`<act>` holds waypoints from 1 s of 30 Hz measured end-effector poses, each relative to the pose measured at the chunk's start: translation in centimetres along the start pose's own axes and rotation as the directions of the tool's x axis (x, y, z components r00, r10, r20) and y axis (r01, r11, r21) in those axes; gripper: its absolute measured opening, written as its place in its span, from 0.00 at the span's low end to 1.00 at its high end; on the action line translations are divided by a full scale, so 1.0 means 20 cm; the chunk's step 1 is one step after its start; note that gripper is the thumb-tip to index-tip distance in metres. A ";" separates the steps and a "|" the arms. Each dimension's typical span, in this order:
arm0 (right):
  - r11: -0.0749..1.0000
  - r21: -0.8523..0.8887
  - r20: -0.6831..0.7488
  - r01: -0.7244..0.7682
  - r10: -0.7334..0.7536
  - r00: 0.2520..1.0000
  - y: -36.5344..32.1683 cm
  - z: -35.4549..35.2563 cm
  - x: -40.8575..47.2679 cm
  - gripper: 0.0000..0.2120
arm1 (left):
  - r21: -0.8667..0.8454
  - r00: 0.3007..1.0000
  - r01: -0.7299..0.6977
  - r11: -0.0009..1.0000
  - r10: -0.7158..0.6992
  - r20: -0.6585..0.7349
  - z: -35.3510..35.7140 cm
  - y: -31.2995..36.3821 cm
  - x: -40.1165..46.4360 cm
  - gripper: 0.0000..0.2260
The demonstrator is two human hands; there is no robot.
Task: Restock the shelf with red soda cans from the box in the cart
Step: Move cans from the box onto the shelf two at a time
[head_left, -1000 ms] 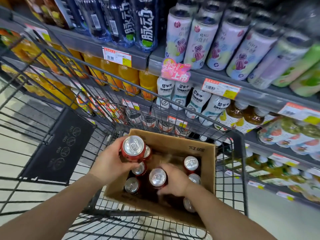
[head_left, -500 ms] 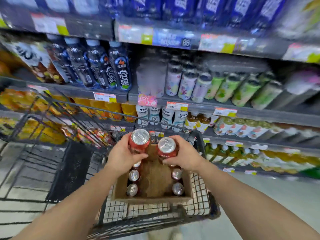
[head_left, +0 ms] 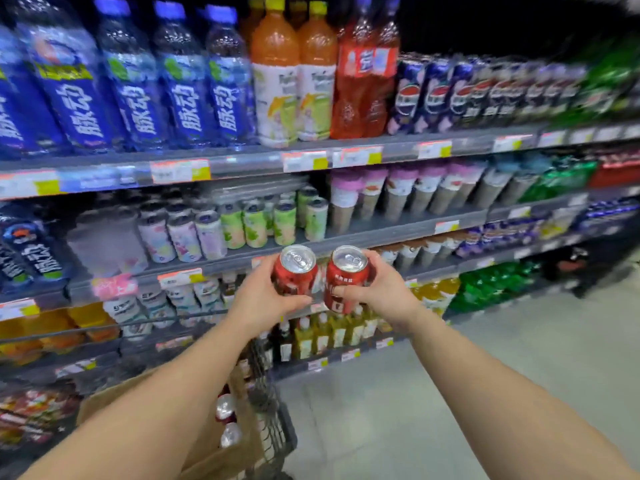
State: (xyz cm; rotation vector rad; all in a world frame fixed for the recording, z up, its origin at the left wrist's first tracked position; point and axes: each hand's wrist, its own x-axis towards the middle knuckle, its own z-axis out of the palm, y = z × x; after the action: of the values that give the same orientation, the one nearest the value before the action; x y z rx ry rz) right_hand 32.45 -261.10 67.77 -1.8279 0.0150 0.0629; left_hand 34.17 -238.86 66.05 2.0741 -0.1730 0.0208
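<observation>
My left hand (head_left: pixel 258 303) grips one red soda can (head_left: pixel 296 271) and my right hand (head_left: pixel 381 292) grips a second red soda can (head_left: pixel 344 277). Both cans are upright with silver tops, held side by side in front of the shelf (head_left: pixel 363 233) of slim cans. The cardboard box (head_left: pixel 104 400) sits low at the left in the wire cart (head_left: pixel 273 424), mostly hidden behind my left forearm. Two more cans (head_left: pixel 227 420) show inside the box.
Shelves full of drinks fill the view: blue bottles (head_left: pixel 138 81) and orange bottles (head_left: pixel 294 74) on top, dark cola cans (head_left: pixel 467 95) at right, green bottles (head_left: pixel 491 285) lower right. Grey floor (head_left: pixel 450 375) lies to the right of the cart.
Both hands have lifted the two cans out of the box and up in front of the shelves. The view has swung up and to the right, away from the cart.
</observation>
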 end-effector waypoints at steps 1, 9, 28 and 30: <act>1.000 0.022 -0.034 0.003 -0.003 0.999 0.01 -0.16 -0.03 0.31 | -0.021 0.999 -0.028 0.999 0.028 0.031 0.13 0.09 0.03 0.33; 0.999 0.031 -0.297 0.029 -0.018 0.955 0.10 -1.51 -0.31 0.33 | -0.187 0.977 -0.119 0.975 0.148 0.152 1.26 0.86 0.21 0.34; 0.995 0.090 -0.678 -0.037 0.089 0.730 0.64 -3.72 -0.23 0.33 | -0.331 0.810 -0.254 0.909 0.387 0.440 3.44 2.08 1.17 0.33; 0.995 0.099 -0.710 -0.027 0.090 0.699 0.67 -3.97 -0.18 0.28 | -0.364 0.791 -0.251 0.897 0.407 0.457 3.65 2.25 1.29 0.30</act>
State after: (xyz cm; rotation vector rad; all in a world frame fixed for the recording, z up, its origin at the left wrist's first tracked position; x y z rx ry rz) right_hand 31.02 -341.28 75.13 -1.6630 0.6248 -0.6099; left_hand 49.63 -326.90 71.65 1.6890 -0.8353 -0.3432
